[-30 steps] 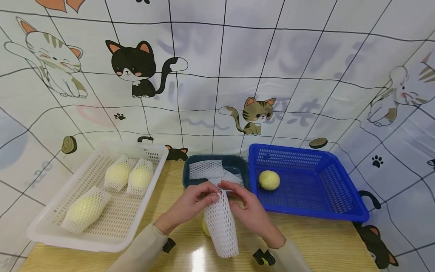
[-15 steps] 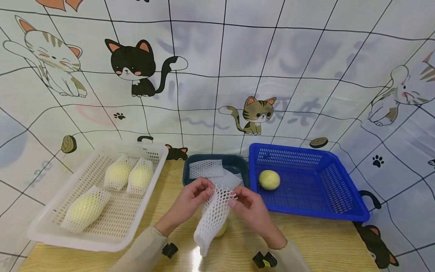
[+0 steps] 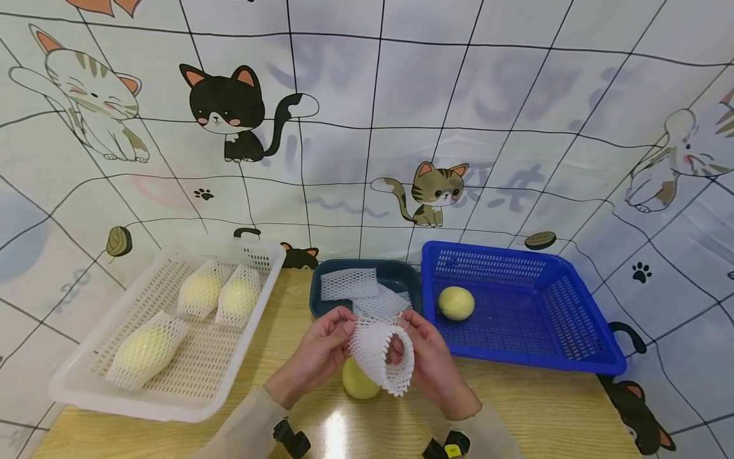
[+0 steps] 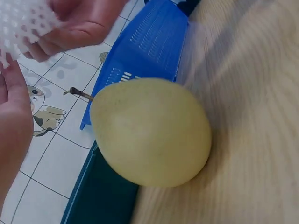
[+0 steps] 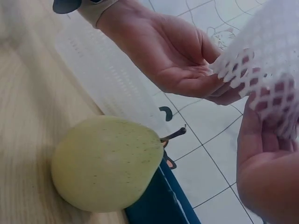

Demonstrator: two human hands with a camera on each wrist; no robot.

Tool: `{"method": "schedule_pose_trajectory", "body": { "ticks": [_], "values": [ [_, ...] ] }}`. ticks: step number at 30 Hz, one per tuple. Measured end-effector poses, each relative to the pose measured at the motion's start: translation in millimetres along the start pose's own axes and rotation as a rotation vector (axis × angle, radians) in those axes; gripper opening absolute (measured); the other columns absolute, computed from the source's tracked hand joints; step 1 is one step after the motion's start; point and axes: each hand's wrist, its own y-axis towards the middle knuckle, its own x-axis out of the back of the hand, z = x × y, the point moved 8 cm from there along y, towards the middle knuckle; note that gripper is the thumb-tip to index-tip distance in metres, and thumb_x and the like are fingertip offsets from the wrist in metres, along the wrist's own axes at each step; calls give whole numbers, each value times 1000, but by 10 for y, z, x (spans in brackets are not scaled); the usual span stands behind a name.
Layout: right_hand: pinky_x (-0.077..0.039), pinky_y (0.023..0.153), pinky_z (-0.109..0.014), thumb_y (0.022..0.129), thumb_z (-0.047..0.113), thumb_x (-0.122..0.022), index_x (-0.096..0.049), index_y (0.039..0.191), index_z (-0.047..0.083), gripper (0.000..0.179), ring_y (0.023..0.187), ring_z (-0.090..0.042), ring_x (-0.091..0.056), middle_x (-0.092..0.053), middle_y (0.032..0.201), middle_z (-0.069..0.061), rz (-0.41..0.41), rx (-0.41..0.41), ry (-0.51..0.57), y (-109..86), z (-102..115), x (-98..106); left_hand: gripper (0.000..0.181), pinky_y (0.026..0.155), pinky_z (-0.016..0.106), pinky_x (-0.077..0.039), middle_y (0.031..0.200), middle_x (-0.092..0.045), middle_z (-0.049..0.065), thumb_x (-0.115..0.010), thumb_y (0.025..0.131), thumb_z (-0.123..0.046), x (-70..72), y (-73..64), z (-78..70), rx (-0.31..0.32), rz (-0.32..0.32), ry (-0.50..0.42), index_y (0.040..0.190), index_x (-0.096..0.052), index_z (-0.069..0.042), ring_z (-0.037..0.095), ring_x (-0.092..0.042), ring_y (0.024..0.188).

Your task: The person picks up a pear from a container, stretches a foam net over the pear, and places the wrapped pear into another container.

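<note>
My left hand (image 3: 318, 347) pinches one side of a white foam fruit net (image 3: 373, 350) at its upper edge. On its other side, my right hand (image 3: 432, 360) grips the net, and some of its fingers show through the round open end. The net is held above the table, its open end tipped toward the front right. Under it a yellow-green pear (image 3: 360, 382) rests on the table, partly hidden in the head view. Both wrist views show the pear (image 4: 152, 133) whole, with its brown stem pointing toward the dark green tray (image 5: 156, 198).
Several foam nets (image 3: 348, 284) lie in the dark green tray (image 3: 315, 299) behind the hands. At left, a white basket (image 3: 212, 398) holds 3 net-covered pears (image 3: 148, 349). A blue basket (image 3: 516, 319) at right holds one bare pear (image 3: 456, 303). A cat-patterned cloth (image 3: 344, 95) hangs behind.
The net's hanging end has swung from pointing down and front to the right, and its round opening now shows. Both hands stay over the same spot. More of the pear is visible.
</note>
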Motion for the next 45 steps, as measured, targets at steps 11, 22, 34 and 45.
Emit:
{"method": "schedule_pose_trajectory", "body": {
  "ticks": [11,22,34,45],
  "values": [
    [-47,66,-19,110,8,-46,-54,107,14,11,71,-8,-49,-51,80,2,-177,-187,-147,-48,-270,169,21,74,24,-56,112,-65,1,-46,109,-5,166,-203,142,106,-163,-93,127,-44,-16,13,-65,95],
    [-45,64,-20,111,12,-42,-54,110,11,11,71,-9,-47,-49,81,0,-226,-269,-231,-81,-467,248,18,78,26,-53,114,-62,2,-45,110,-7,337,-388,347,181,-257,-87,126,-45,-15,13,-62,96],
    [-56,69,-21,107,16,-54,-55,111,11,6,83,-6,-64,-64,100,3,-206,-318,-178,-120,-590,322,29,69,22,-55,110,-67,0,-58,102,1,491,-454,468,205,-335,114,125,-45,-10,11,-67,88],
    [-49,73,-23,105,0,-48,-49,117,-1,12,86,-12,-59,-61,95,-4,-354,-252,-508,-106,-642,484,41,78,28,-55,117,-63,11,-66,97,0,556,-465,430,183,-499,339,130,-42,5,15,-64,94]
  ]
}}
